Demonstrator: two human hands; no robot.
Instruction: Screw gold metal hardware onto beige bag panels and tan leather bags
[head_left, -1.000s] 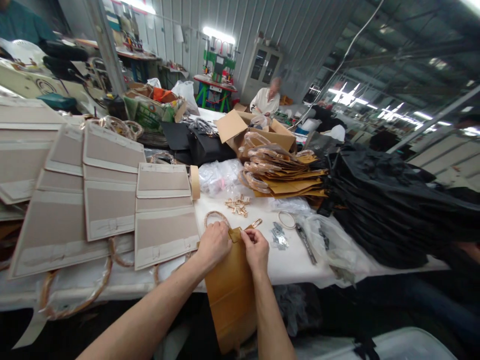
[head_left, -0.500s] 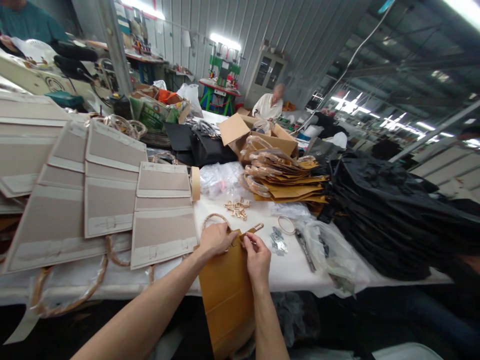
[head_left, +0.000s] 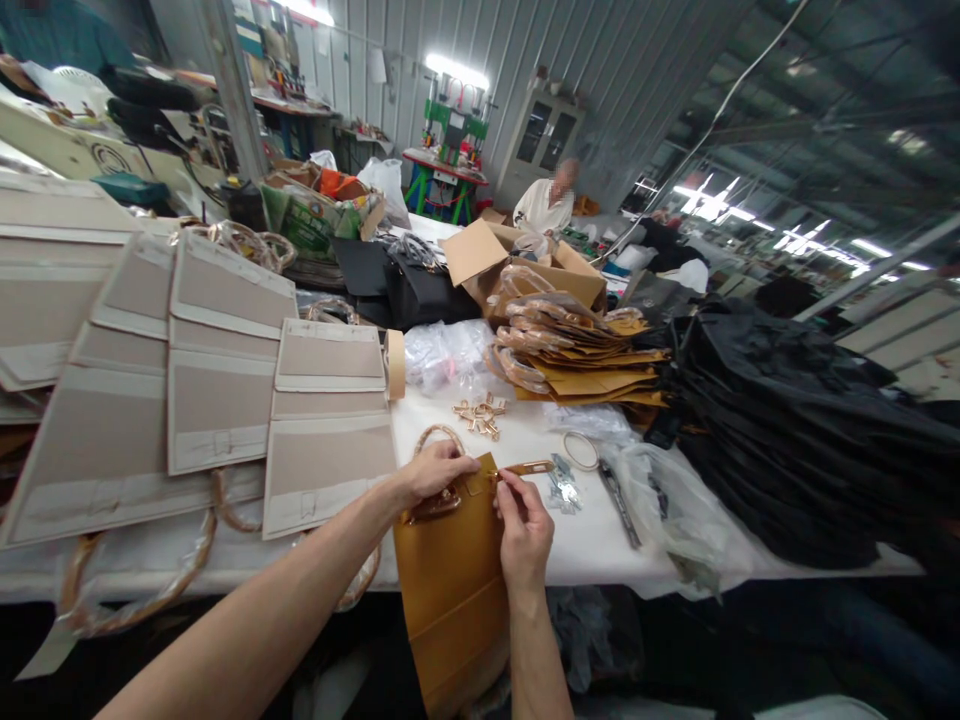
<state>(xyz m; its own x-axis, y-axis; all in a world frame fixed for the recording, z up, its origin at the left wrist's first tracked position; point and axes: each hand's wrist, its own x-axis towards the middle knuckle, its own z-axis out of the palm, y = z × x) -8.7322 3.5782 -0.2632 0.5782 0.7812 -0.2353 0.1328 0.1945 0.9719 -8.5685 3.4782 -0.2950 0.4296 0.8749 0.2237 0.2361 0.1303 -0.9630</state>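
Observation:
A mustard-brown bag panel (head_left: pixel 450 580) hangs over the table's front edge, its upper end on the tabletop. My left hand (head_left: pixel 435 470) is closed on that upper end, thumb on top. Under it show a plastic-wrapped round handle (head_left: pixel 441 432) and a faint rectangular mark on the panel. My right hand (head_left: pixel 526 525) pinches a narrow brown strap (head_left: pixel 529 467) with gold-coloured metal at the panel's right edge; the fingertips partly hide it. Behind the hands lie small gold-coloured metal fittings (head_left: pixel 480 415). To the right are flat silvery metal pieces (head_left: pixel 564 485).
Beige-lined bag panels (head_left: pixel 330 470) overlap on the left. A roll of tape (head_left: pixel 396 365) stands beside them. Mustard panels with wrapped handles (head_left: pixel 585 350) are stacked behind, black ones (head_left: pixel 780 430) at right. A ring (head_left: pixel 580 450), a dark pen-like tool (head_left: pixel 619 503) and plastic bag (head_left: pixel 679 500) lie nearer.
The strap in my right hand has swung down to point more level to the right. That hand has shifted slightly right and down. My left hand keeps its hold on the bag panel.

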